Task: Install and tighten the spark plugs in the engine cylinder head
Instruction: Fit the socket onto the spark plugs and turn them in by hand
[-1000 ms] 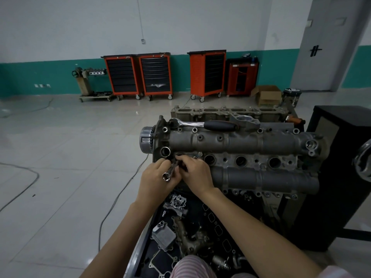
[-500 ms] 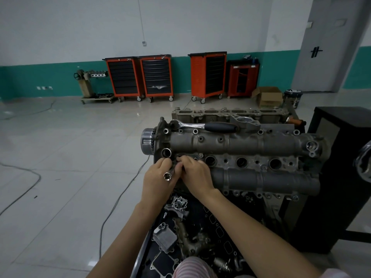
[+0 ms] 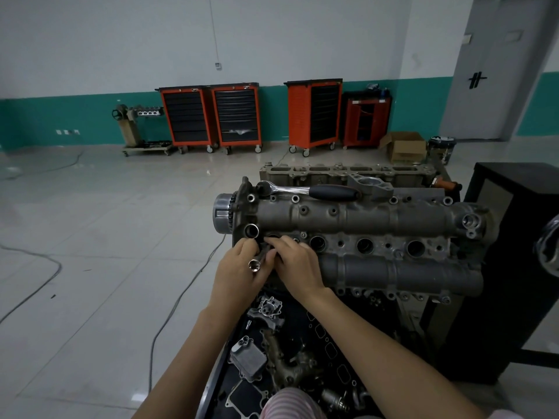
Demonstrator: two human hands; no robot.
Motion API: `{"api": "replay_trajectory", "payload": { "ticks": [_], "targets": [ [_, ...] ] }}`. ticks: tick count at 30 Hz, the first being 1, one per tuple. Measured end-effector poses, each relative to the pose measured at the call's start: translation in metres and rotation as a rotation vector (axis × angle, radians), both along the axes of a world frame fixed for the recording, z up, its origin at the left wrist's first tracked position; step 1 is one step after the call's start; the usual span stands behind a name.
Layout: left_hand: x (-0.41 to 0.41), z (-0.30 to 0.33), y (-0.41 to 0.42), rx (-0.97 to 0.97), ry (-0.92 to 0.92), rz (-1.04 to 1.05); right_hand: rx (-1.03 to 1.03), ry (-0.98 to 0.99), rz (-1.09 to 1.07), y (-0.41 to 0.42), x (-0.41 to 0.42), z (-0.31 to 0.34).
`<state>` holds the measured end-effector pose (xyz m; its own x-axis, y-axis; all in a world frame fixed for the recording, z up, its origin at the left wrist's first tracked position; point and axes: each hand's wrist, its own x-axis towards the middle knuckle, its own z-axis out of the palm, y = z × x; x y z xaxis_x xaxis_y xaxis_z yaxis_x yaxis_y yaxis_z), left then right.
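Cylinder head (image 3: pixel 363 219): leftmost well engaged; both hands (image 3: pixel 242 267) grip socket extension (image 3: pixel 254 265); three wells rightward look empty.

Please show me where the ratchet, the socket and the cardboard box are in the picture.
ratchet (image 3: pixel 332 192): head view, on its black handle.
socket (image 3: pixel 254 265): head view, on its open shiny end, between the two hands.
cardboard box (image 3: pixel 405 151): head view, on its front wall.
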<state>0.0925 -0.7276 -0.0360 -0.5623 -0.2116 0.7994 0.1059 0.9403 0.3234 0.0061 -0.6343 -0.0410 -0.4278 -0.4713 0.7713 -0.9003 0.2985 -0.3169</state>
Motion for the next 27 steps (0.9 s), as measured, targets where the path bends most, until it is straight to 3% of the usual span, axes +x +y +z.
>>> {"api": "replay_trajectory", "payload": {
  "ticks": [8, 16, 21, 27],
  "targets": [
    [-0.002, 0.004, 0.005, 0.021, 0.045, 0.008, -0.032, -0.040, -0.030, -0.002, -0.002, -0.003],
    [-0.001, 0.002, 0.001, 0.107, -0.150, -0.003, 0.263, 0.061, -0.086, -0.002, -0.004, -0.002],
    [-0.001, 0.011, 0.003, 0.150, -0.172, 0.008, 0.130, 0.109, -0.047, 0.000, -0.005, 0.003],
    [0.002, 0.026, 0.002, -0.074, -0.111, 0.092, 0.220, 0.055, -0.056, -0.003, -0.010, 0.012]
  ]
}}
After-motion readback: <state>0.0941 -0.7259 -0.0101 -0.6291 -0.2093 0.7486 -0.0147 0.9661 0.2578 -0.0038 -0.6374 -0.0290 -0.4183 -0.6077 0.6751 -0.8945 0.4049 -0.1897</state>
